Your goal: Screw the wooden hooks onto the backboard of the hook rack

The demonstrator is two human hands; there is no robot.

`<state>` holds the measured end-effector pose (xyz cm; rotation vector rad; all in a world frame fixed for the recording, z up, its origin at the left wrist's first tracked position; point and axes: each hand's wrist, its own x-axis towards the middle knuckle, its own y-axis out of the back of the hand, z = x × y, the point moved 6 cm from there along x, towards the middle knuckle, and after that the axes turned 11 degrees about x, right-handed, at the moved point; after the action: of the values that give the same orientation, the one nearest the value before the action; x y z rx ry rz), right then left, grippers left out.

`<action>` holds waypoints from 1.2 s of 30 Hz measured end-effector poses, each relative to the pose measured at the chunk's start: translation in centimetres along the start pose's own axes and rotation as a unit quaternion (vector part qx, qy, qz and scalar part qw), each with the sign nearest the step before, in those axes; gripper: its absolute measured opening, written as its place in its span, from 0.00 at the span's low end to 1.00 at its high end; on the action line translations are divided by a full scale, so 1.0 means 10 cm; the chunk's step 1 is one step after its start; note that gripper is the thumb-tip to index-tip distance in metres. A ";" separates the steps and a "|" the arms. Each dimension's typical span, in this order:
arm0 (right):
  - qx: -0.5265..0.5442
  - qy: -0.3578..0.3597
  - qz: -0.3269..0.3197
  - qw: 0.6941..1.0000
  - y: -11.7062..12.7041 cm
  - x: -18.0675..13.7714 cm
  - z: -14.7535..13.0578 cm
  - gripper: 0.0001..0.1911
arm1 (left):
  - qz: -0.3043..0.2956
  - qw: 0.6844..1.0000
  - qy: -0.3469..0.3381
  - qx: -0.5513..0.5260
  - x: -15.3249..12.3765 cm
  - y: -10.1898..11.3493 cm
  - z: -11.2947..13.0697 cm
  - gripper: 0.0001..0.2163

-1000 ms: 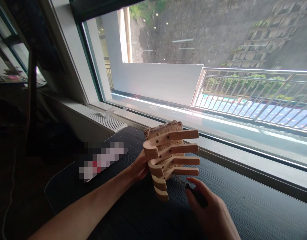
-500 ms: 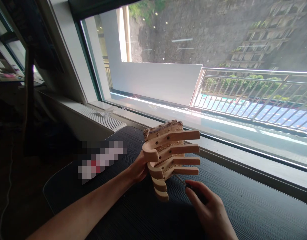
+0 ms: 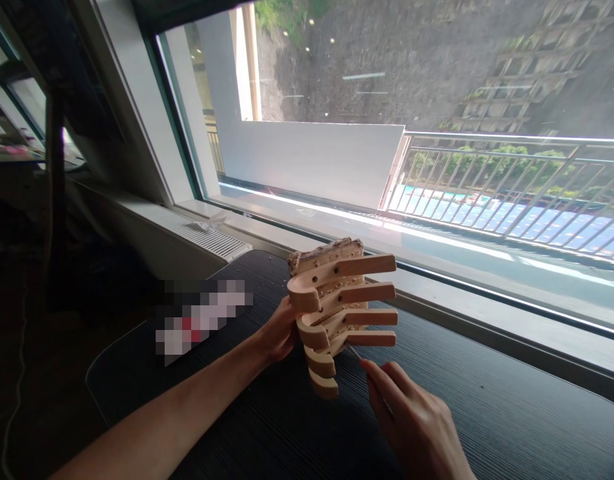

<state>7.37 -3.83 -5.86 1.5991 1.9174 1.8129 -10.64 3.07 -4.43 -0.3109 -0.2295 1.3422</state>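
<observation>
A bright window (image 3: 311, 163) fills the far side, and below it spreads a dark table (image 3: 487, 400) with fine streaks in its top. The wooden rack (image 3: 331, 304) is held up over the near middle of this table, tilted, its hooked side facing the camera. Its board (image 3: 347, 251) is pale and rough, with a ragged, crumbly upper edge and coarse, bumpy patches showing between the hooks. Four hooks (image 3: 369, 292) lie across it in a row, smooth, light tan and evenly rounded; each has a straight, blunt bar at the right and curls into a thick lip at the left. The left hand (image 3: 281, 335) grips the rack's left side, its fingertips hidden behind the wood. The right hand (image 3: 411, 403) is closed around a screwdriver (image 3: 355, 353), whose thin shaft reaches the lowest hook; whether the tip sits in a screw cannot be made out. Small dark holes (image 3: 337, 271) dot the hooks.
</observation>
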 end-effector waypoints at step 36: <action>0.290 -0.280 -0.027 0.915 0.17 0.06 0.30 0.12 | 0.050 0.997 -0.005 -0.052 -0.03 0.01 -0.03 0.16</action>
<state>10.04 -1.74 -5.15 1.9001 2.2474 0.6384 -10.74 2.75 -4.77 -0.4076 -0.2968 1.4329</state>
